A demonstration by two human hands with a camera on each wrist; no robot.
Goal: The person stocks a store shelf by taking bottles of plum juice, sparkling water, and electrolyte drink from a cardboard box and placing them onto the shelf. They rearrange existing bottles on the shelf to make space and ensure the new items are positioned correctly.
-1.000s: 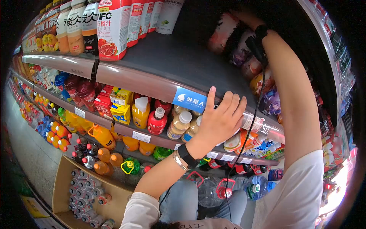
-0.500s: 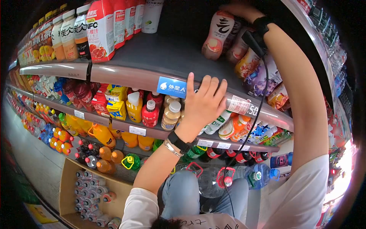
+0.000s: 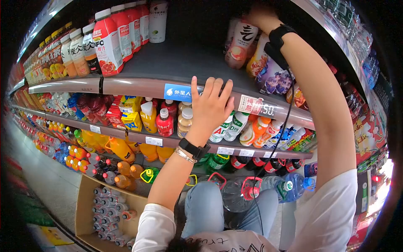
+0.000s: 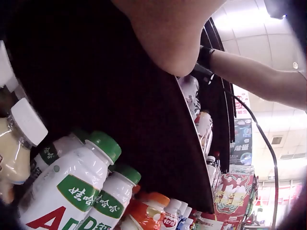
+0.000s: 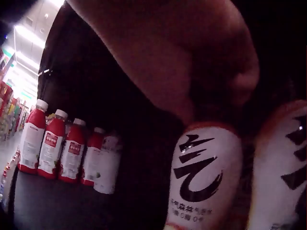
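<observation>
My right hand (image 3: 262, 19) reaches onto the upper shelf, fingers curled at the top of a white-and-pink drink bottle (image 3: 242, 44) with a bold black character. In the right wrist view the thumb and fingers come down around the top of this bottle (image 5: 204, 172); its cap is hidden in shadow. A like bottle (image 5: 283, 167) stands close beside it. My left hand (image 3: 212, 105) rests on the shelf's front edge beside the blue label (image 3: 178, 92), fingers spread and straight, holding nothing. Purple-printed bottles (image 3: 275, 77) stand below the right wrist.
Red juice bottles (image 3: 107, 46) and a white bottle (image 3: 158, 23) stand left on the same shelf. Green-capped white bottles (image 4: 72, 182) fill the shelf below. A cable (image 3: 279, 138) hangs from the right wrist. A cardboard box (image 3: 86, 197) of bottles sits on the floor.
The bottle at my right hand has come out of shadow and now stands more upright on the shelf. The left hand stays on the shelf edge while the head view shifts.
</observation>
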